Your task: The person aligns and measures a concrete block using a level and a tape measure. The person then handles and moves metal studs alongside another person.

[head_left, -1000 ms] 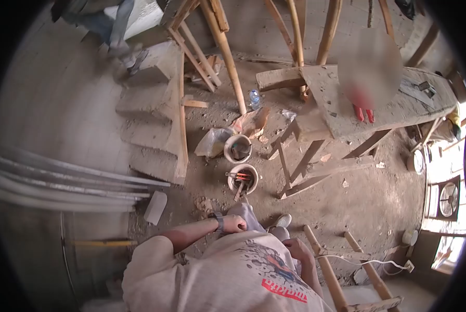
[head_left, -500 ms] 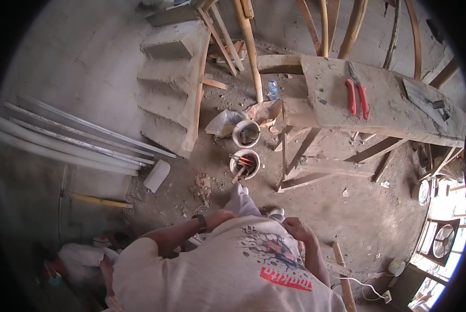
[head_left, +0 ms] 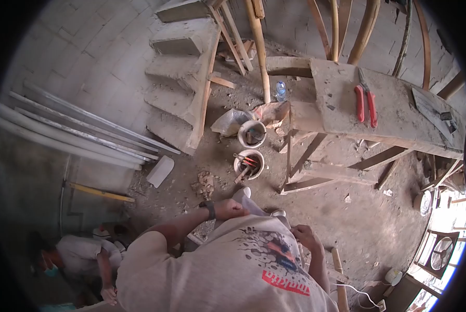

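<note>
Left grip (head_left: 230, 209) and right grip (head_left: 305, 236) state unclear, by shirt (head_left: 212, 257), floor (head_left: 326, 218) spreading beneath table edge (head_left: 378, 139)

Matt cloth shirt (head_left: 212, 257), rough concrete steps (head_left: 177, 73)

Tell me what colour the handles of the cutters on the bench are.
Both handles are red, seen best in the head view.

Beige shirt (head_left: 207, 270) with dark-speckled print (head_left: 270, 248) and white-on-red lettering (head_left: 286, 283), red-handled snips (head_left: 365, 91), yellow bar (head_left: 101, 192), dark wristband (head_left: 209, 210).
</note>
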The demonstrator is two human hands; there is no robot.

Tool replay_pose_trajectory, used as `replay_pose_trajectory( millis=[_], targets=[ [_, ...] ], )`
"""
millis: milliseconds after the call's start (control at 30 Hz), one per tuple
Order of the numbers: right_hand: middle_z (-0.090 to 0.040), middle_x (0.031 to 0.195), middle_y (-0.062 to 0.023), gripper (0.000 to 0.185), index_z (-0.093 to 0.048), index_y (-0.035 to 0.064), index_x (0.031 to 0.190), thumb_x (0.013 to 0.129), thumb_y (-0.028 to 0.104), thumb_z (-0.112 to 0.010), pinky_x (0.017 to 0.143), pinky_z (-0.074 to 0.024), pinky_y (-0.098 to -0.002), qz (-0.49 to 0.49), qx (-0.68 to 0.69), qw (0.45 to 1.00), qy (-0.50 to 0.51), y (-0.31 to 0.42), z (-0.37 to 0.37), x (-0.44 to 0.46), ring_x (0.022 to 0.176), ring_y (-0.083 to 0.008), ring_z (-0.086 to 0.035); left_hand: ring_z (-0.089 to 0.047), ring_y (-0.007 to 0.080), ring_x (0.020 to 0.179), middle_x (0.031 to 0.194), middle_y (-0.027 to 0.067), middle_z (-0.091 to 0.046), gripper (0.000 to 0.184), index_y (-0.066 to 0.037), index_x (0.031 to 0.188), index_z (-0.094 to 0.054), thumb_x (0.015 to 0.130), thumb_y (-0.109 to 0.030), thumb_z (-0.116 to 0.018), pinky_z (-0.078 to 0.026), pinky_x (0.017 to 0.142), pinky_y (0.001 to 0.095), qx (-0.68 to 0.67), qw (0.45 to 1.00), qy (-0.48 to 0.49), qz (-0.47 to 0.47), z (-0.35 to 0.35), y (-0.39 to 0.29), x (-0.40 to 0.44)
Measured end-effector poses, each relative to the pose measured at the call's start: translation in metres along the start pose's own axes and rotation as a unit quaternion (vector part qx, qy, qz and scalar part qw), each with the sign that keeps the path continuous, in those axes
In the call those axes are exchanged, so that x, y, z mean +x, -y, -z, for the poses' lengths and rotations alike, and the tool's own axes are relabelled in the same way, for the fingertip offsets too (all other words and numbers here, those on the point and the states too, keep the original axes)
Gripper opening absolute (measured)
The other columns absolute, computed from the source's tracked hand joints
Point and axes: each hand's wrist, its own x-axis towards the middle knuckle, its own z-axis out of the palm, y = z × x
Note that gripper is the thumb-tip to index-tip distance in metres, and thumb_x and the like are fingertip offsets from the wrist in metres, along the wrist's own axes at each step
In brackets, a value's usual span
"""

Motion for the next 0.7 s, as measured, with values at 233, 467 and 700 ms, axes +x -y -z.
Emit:
replay_pose_trajectory(
  millis=[233, 467, 700],
  targets=[
    [-0.067, 0.087, -0.0037, 0.033, -0.069, 0.0014, 0.094, 0.09, 0.033, -0.063, 0.076, -0.0462, -0.0321, 0.083, -0.071, 0.993, 0.036, 0.017, 0.001, -0.022, 0.081, -0.0131, -0.058, -0.059, 0.0093, 0.073, 0.091, 0.0009, -0.066, 0.038, -0.006, 0.105, -0.068, 0.086, -0.039, -0.071, -0.047, 0.063, 0.0272, -0.353, 0.933, -0.064, -0.016, 0.012, 0.071, 0.071],
    [-0.07, 0.082, -0.0139, 0.042, -0.07, 0.0005, 0.092, 0.087, 0.041, -0.061, 0.068, -0.0502, -0.039, -0.024, -0.05, 0.976, -0.212, 0.009, -0.025, -0.013, 0.073, -0.0251, -0.064, -0.049, 0.0042, 0.058, 0.069, -0.0037, -0.058, 0.018, -0.005, 0.085, -0.065, 0.086, -0.022, -0.074, -0.041, 0.05, 0.0232, -0.207, 0.978, -0.037, 0.004, 0.021, 0.119, 0.096],
    [-0.068, 0.074, -0.0098, 0.02, -0.068, 0.0031, 0.086, 0.08, 0.02, -0.059, 0.059, -0.052, -0.0368, -0.023, -0.268, 0.963, -0.03, -0.084, -0.108, 0.013, 0.067, -0.021, -0.065, -0.065, 0.0183, 0.071, 0.081, 0.0167, -0.069, 0.024, 0.0, 0.092, -0.067, 0.086, -0.023, -0.07, -0.051, 0.068, 0.0355, 0.093, 0.989, 0.035, -0.105, 0.074, 0.273, 0.08]
  ],
)
